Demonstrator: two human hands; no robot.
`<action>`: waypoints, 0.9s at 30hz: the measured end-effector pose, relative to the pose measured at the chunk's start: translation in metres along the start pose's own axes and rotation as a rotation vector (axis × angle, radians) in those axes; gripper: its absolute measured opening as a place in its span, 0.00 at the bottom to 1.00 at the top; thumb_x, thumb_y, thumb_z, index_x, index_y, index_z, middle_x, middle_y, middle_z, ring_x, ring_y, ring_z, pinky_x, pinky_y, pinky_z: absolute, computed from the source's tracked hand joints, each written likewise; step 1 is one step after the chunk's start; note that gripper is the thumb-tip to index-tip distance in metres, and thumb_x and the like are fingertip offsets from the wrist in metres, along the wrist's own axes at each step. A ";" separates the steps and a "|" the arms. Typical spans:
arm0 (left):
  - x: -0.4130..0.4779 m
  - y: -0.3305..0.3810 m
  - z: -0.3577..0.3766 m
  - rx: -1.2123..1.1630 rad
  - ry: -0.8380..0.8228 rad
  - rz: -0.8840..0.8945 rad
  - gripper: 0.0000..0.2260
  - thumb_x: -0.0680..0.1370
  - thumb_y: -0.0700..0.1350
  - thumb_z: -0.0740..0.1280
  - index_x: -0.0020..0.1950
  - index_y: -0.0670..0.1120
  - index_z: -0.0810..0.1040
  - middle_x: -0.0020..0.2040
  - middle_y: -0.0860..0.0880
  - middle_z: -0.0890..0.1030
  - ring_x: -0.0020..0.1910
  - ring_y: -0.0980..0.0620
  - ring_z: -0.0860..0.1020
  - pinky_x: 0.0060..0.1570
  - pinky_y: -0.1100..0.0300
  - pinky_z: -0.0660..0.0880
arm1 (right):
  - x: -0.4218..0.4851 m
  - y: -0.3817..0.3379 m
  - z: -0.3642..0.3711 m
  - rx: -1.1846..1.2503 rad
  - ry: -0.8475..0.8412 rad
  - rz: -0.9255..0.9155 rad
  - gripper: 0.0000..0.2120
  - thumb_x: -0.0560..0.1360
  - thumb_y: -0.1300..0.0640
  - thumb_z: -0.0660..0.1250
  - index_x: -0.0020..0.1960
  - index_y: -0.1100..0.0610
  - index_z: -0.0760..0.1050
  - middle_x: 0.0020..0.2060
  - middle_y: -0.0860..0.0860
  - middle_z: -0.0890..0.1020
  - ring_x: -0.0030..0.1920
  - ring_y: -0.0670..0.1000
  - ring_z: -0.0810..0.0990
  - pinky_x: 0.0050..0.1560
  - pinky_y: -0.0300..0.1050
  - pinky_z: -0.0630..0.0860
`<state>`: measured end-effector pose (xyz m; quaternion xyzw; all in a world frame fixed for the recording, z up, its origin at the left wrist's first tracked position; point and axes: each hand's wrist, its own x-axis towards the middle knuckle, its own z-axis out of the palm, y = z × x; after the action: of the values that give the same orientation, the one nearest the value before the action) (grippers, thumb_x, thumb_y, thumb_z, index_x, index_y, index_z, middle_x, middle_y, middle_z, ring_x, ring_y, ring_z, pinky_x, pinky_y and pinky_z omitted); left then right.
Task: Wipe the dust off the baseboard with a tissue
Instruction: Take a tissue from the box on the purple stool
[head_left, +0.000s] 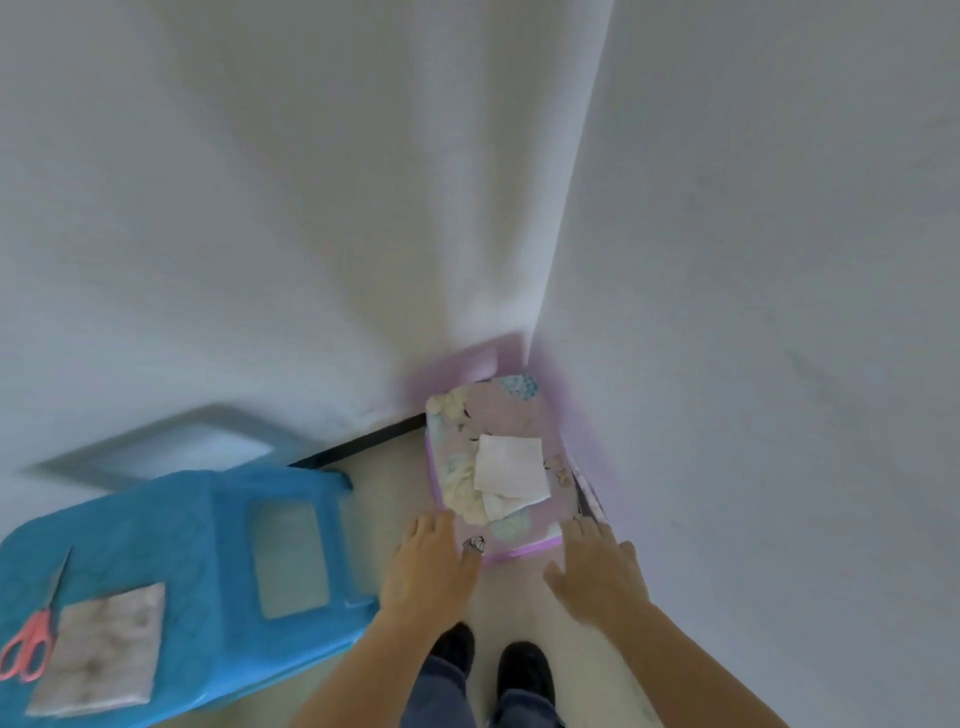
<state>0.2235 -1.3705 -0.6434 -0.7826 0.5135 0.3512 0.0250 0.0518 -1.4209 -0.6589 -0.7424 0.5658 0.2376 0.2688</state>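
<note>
A pink floral tissue box (462, 431) stands on the floor in the corner where two white walls meet. A white tissue (511, 470) sticks out of its top. A black baseboard (363, 441) runs along the left wall's foot up to the box; another dark strip (589, 493) shows along the right wall. My left hand (431, 564) hovers at the box's near left corner, fingers straight. My right hand (595, 569) is spread at the near right corner. Neither holds anything. I cannot tell whether they touch the box.
A blue plastic stool (218, 561) stands at the left with red-handled scissors (31, 639) and a marbled square tile (101, 649) on its seat. My two black shoes (488, 670) are on the beige floor below the hands. The image is motion-blurred.
</note>
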 end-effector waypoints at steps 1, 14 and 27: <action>0.020 -0.009 0.018 -0.012 -0.019 -0.001 0.19 0.80 0.50 0.57 0.70 0.46 0.64 0.71 0.49 0.65 0.70 0.51 0.62 0.67 0.56 0.65 | 0.020 0.000 0.012 0.008 -0.007 0.002 0.26 0.79 0.48 0.55 0.74 0.54 0.56 0.73 0.51 0.62 0.72 0.53 0.62 0.69 0.50 0.61; 0.147 -0.065 0.130 0.274 -0.105 0.137 0.33 0.76 0.62 0.33 0.69 0.44 0.22 0.71 0.49 0.23 0.70 0.52 0.26 0.74 0.56 0.38 | 0.163 0.010 0.107 -0.072 0.356 -0.245 0.35 0.59 0.67 0.71 0.67 0.59 0.74 0.67 0.55 0.74 0.66 0.55 0.75 0.59 0.56 0.74; 0.091 -0.013 0.013 0.068 -0.313 0.058 0.27 0.83 0.48 0.53 0.80 0.47 0.47 0.77 0.46 0.59 0.71 0.47 0.65 0.67 0.52 0.67 | 0.057 -0.003 -0.008 0.348 0.130 0.062 0.14 0.82 0.58 0.51 0.57 0.55 0.75 0.41 0.50 0.79 0.37 0.48 0.77 0.35 0.34 0.69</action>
<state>0.2479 -1.4308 -0.7101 -0.7018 0.5373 0.4518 0.1210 0.0687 -1.4658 -0.6901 -0.6805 0.6373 0.0959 0.3488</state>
